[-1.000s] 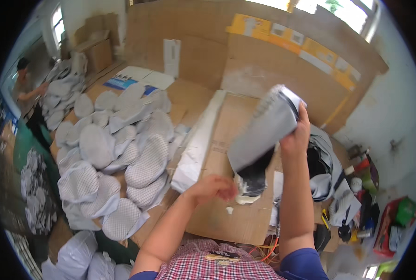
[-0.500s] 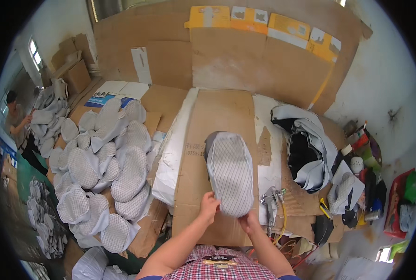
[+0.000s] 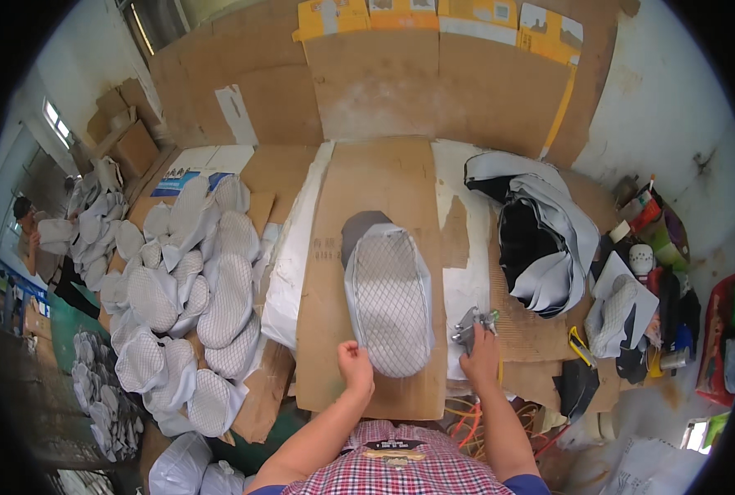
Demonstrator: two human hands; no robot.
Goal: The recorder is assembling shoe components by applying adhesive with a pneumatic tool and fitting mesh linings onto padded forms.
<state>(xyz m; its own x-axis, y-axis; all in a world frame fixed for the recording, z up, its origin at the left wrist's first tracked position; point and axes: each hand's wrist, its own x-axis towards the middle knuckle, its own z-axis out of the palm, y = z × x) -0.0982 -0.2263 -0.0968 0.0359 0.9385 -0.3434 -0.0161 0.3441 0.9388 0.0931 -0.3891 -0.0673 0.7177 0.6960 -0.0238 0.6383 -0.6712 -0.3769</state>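
Spray gun (image 3: 469, 323) clasped by right hand (image 3: 481, 356)

Right-hand fingers are wrapped on the gun, lower right of centre. Left hand (image 3: 356, 368) is held with curled fingers at the lower left edge of the grey mesh-patterned piece (image 3: 390, 297); whether that edge is pinched cannot be told. The piece is laid mid-frame on a cardboard sheet (image 3: 375, 173). Similar pieces (image 3: 226, 297) are heaped at left.

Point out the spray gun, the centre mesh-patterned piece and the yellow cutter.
Spray gun (image 3: 466, 326), head view: its grey metal body.
Mesh-patterned piece (image 3: 390, 305), head view: middle of its patterned face.
Yellow cutter (image 3: 581, 347), head view: its handle.
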